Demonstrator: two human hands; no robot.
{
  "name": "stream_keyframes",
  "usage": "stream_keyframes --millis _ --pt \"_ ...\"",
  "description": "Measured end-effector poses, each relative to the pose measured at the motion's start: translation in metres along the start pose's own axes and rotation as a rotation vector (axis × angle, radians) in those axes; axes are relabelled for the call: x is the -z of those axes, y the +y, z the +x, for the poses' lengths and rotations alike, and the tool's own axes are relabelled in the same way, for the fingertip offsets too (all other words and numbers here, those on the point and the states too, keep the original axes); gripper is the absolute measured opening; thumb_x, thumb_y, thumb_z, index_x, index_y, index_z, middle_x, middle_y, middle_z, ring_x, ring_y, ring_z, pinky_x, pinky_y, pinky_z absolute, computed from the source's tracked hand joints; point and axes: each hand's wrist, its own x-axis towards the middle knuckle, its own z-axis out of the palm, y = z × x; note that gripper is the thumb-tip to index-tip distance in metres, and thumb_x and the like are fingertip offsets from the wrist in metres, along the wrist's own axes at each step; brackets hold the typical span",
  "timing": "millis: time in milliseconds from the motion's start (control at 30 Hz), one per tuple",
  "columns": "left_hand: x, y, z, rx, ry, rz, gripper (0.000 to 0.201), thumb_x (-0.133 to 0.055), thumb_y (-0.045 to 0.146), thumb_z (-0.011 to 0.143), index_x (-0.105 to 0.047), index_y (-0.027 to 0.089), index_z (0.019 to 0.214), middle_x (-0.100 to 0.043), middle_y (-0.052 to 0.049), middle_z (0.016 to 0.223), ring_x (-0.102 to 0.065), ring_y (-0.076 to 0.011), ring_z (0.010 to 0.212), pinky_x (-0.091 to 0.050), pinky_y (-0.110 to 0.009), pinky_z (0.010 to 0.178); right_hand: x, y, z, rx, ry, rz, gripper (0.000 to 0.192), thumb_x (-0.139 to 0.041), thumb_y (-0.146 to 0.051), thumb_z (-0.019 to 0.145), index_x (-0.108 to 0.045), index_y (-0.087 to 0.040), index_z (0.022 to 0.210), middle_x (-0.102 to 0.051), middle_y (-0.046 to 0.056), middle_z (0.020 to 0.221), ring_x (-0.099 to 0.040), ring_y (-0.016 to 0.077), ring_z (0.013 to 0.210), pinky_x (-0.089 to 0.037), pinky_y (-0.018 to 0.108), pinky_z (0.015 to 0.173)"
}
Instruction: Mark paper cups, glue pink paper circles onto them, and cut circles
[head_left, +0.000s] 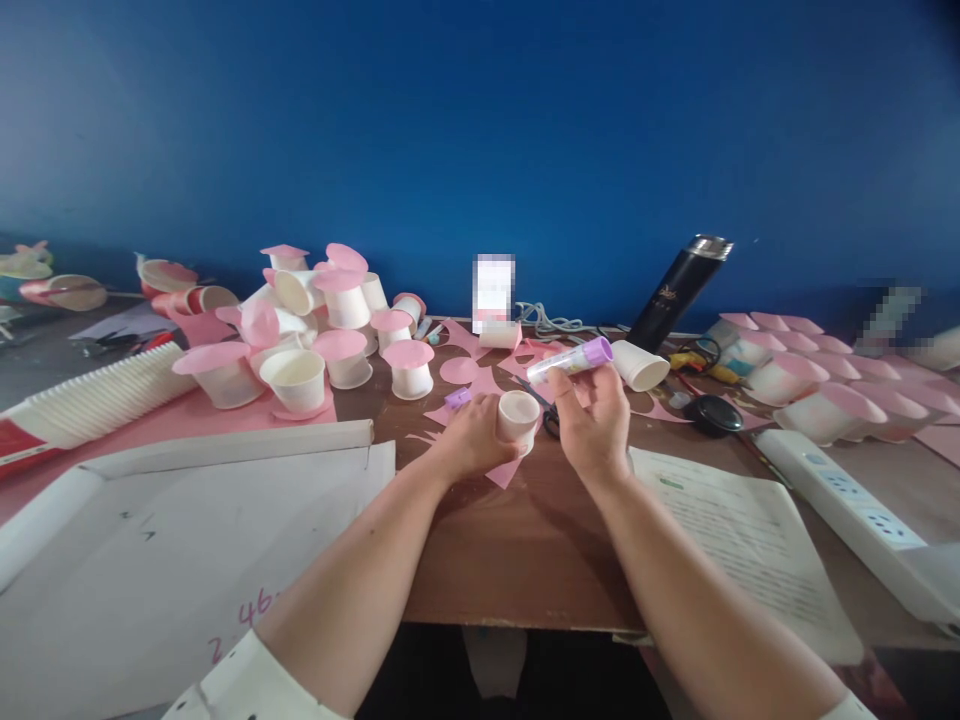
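Wrapped in my left hand (476,438) is a small white paper cup (517,412), its narrow round end facing up. A glue stick (566,362) with a purple end is gripped in my right hand (596,415), tilted so its pale end points left, above and apart from the cup. Close by my left hand lies a purple cap (457,398). Pink paper scraps (504,472) and cut pink discs (458,371) are around and behind the hands. Scissors (551,420) lie between the hands, partly hidden.
At left are several white cups with pink paper tops (411,368), a stack of cups (112,390) and a large white sheet (187,560). To the right are a black flask (679,290), a power strip (847,510), a printed page (742,540) and more topped cups (825,410).
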Motion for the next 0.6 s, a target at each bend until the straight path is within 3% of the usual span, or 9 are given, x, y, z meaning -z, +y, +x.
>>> stream_keyframes --millis 267,600 --pt "-0.003 -0.002 0.003 -0.050 -0.006 -0.010 0.040 -0.065 0.034 0.067 -0.053 0.019 0.103 -0.063 -0.012 0.107 -0.059 -0.0286 0.100 -0.048 -0.041 0.085 0.003 -0.012 -0.005 0.037 -0.194 0.009 0.025 -0.063 -0.037 0.084 -0.059 -0.024 0.104 -0.067 0.004 0.098 -0.064 0.0199 0.087 -0.052 0.038 0.081" --pt "-0.010 -0.006 0.006 -0.049 -0.001 0.054 0.036 -0.062 0.029 0.069 -0.053 0.018 0.102 -0.062 -0.012 0.106 -0.058 -0.0284 0.101 -0.046 -0.043 0.087 0.002 -0.013 -0.008 0.063 -0.240 -0.156 0.027 -0.063 -0.039 0.083 -0.060 -0.024 0.105 -0.069 0.004 0.095 -0.064 0.0215 0.085 -0.052 0.038 0.079"
